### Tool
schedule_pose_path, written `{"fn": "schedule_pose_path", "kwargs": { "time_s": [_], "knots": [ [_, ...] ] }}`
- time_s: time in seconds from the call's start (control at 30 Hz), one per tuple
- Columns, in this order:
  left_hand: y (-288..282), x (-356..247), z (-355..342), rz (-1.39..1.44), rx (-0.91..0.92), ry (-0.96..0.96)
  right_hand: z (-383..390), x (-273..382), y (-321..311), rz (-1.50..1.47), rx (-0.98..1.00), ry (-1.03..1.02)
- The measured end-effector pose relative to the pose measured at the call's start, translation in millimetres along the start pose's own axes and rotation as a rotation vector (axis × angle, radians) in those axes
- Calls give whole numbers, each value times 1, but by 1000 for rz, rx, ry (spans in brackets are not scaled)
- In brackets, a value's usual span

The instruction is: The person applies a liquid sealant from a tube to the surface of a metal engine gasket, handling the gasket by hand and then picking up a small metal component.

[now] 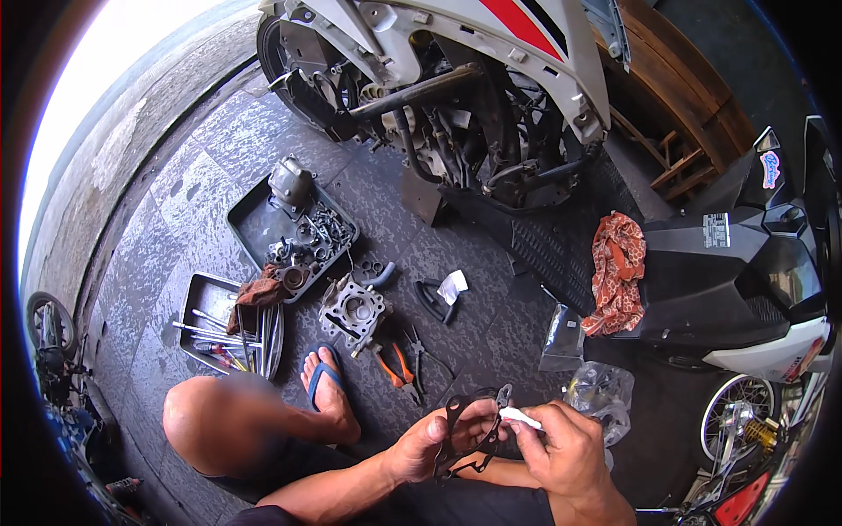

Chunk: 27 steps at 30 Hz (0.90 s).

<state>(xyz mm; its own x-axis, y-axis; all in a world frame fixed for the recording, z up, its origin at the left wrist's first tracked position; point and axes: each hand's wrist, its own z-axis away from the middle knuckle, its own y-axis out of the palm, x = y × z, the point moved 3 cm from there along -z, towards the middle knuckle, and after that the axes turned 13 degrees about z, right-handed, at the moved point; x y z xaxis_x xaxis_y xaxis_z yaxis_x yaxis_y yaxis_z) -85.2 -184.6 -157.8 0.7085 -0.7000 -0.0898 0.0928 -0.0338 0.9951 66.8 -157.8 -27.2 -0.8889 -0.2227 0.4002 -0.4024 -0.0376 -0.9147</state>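
Note:
My left hand (430, 447) grips a thin dark gasket (453, 421) with large cut-outs, held up above my lap. In my right hand (566, 447), thumb and fingers pinch a small white tube-like thing (521, 418). Its tip points left and meets or nearly meets the gasket's right side; which of the two, I cannot tell. Beyond my hands, orange-handled pliers (399, 368) and dark-handled pliers (421, 358) lie on the floor. A metal engine cylinder (358, 307) stands just past them.
A tray (239, 215) of engine parts and a tray (186, 307) of tools stand at the left. Ahead is a partly stripped scooter (456, 96). An orange patterned cloth (617, 272) drapes over dark bodywork (693, 272) at right, near clear plastic bags (601, 394).

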Motion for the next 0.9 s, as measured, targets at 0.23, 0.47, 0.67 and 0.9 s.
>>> {"fn": "schedule_pose_path", "kwargs": {
  "time_s": [0.23, 0.47, 0.67, 0.9],
  "knots": [
    [8, -4, -1, -21, 6, -18, 3, -2, 0, 11, 34, 33],
    [10, -2, -1, -41, -29, -3, 3, 1, 0, -28, 23, 18],
    [5, -4, 2, -87, -6, -72, 0, -1, -2, 15, -17, 20],
    [4, -3, 0, -53, -29, -46, 9, -3, -1, -17, 49, 29]
  ]
}}
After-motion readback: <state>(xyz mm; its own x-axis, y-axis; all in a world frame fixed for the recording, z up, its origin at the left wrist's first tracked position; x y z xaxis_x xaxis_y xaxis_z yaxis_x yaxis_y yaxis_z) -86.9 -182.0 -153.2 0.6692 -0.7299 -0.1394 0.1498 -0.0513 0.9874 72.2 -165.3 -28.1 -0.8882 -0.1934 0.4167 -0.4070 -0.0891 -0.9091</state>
